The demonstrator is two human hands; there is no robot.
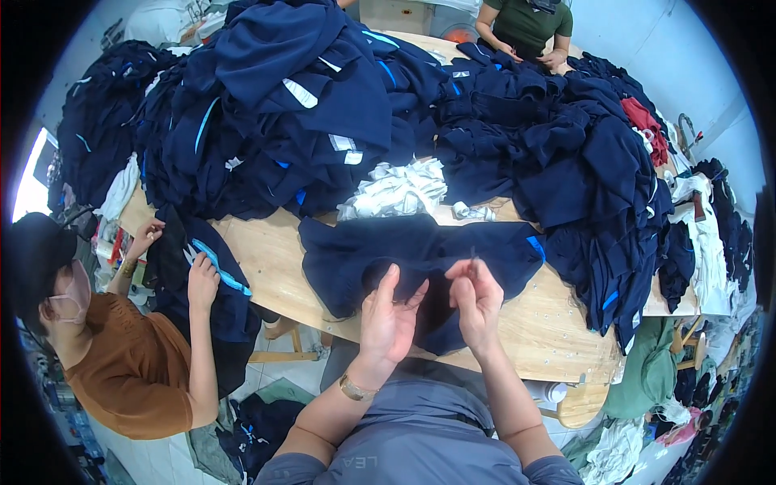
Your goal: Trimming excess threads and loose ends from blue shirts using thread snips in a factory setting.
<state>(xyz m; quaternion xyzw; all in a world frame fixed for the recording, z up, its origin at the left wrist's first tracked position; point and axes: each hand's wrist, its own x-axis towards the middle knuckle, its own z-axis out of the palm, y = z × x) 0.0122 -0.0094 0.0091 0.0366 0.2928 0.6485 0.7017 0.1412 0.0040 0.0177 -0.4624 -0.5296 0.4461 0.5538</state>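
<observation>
A navy garment (356, 259) lies spread on the wooden table in front of me, its lower part hanging over the near edge. My left hand (390, 323) is over its near side, thumb and fingers apart with dark cloth behind them; I see no cloth pinched there. Just to the right, my right hand (477, 305) is closed, thumb against curled fingers. A small dark pointed tool (474, 254) sticks up from its fingertips, too blurred to name. A bright blue strip (536, 249) shows at the garment's right end.
Large heaps of navy garments (275, 89) cover the table's far side. White scraps (396, 190) are bunched beyond my garment. At left, a person in a brown shirt (133, 360) holds scissors (194, 252) by navy cloth; another in green (525, 32) works at the far side.
</observation>
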